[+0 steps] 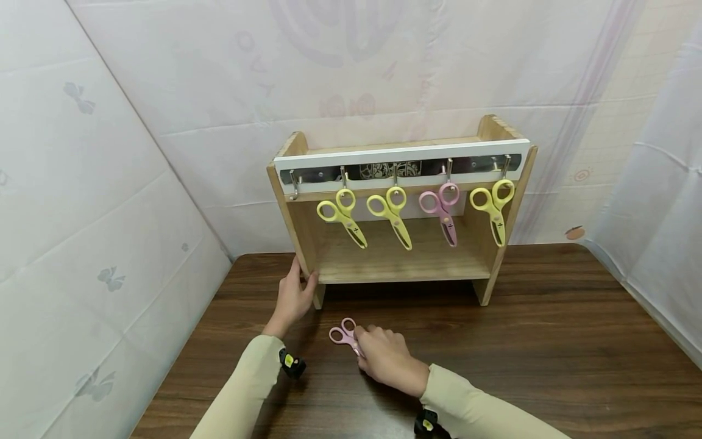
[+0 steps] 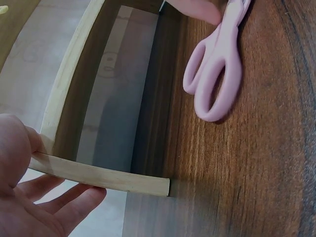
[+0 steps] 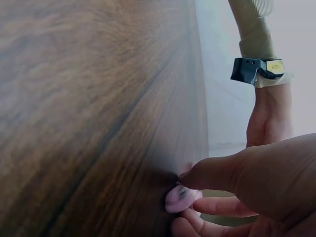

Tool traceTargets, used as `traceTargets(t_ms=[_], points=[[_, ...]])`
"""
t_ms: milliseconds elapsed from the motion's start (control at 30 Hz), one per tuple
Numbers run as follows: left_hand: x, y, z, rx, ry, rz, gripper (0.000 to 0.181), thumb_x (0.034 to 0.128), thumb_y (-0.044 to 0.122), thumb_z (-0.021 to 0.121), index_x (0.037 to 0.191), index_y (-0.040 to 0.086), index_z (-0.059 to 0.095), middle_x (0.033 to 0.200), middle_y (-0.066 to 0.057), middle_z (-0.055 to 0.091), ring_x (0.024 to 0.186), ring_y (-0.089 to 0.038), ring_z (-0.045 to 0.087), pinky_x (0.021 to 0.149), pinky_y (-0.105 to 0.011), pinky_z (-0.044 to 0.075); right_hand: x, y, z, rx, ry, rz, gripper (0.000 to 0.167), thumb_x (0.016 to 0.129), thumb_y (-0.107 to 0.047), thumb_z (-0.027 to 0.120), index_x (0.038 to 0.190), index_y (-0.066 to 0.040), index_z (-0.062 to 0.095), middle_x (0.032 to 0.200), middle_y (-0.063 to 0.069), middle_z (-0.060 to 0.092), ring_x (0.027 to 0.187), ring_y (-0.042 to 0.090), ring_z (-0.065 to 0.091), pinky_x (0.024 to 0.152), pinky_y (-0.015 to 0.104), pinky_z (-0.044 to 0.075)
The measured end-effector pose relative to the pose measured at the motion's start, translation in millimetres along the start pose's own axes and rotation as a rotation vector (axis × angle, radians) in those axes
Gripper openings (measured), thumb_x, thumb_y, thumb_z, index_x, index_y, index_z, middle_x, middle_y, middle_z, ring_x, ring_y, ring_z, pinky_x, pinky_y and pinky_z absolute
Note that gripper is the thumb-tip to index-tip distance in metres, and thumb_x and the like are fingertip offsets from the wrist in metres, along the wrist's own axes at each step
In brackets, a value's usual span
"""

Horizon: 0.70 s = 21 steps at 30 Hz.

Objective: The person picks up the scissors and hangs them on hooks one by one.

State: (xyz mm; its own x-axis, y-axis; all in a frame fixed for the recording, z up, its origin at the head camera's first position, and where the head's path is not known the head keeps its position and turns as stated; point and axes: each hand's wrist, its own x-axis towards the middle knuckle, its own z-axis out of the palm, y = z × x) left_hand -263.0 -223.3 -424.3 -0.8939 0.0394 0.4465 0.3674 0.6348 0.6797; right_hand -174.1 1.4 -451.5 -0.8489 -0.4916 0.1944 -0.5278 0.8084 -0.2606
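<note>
My right hand [image 1: 389, 360] pinches a pair of pink scissors [image 2: 225, 54] low over the dark wooden table, with the finger loops pointing toward the shelf. In the right wrist view my thumb and fingers close round the scissors [image 3: 178, 199]; most of the blade part is hidden. The left hand [image 1: 292, 300] grips the lower left side panel of a wooden shelf [image 1: 384, 265], thumb on one face and fingers on the other. Yellow scissors [image 1: 341, 214], more yellow scissors [image 1: 390, 213] and pink scissors [image 1: 442, 210] hang from hooks on the shelf's front rail.
At the rail's left end, a bare metal hook [image 1: 294, 185] carries nothing. Another yellow pair of scissors [image 1: 495, 210] hangs at the right end. Patterned white cloth [image 1: 219, 152] hangs behind and beside the brown table [image 1: 576, 341].
</note>
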Motion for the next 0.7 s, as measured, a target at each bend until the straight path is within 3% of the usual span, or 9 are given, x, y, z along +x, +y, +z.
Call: traceTargets(t_ms=[300, 700], points=[[0.5, 0.2, 0.0, -0.003, -0.005, -0.008, 0.050, 0.1053, 0.013, 0.058, 0.151, 0.002, 0.040, 0.129, -0.031, 0.063, 0.114, -0.044, 0.066, 0.084, -0.057, 0.060, -11.9, 13, -8, 0.055, -0.004, -0.023, 0.020, 0.082, -0.011, 0.083, 0.093, -0.019, 0.068, 0.074, -0.007, 0.054, 0.063, 0.017, 0.058, 0.042, 0.034, 0.040], [0.1, -2.1, 0.0, 0.005, -0.001, 0.013, 0.051, 0.1052, 0.012, 0.058, 0.152, 0.003, 0.039, 0.128, -0.030, 0.063, 0.112, -0.044, 0.067, 0.081, -0.054, 0.061, -21.5, 27, -13, 0.083, -0.017, -0.016, 0.020, 0.082, -0.010, 0.084, 0.083, -0.020, 0.067, 0.073, -0.007, 0.052, 0.062, 0.013, 0.054, 0.043, 0.033, 0.040]])
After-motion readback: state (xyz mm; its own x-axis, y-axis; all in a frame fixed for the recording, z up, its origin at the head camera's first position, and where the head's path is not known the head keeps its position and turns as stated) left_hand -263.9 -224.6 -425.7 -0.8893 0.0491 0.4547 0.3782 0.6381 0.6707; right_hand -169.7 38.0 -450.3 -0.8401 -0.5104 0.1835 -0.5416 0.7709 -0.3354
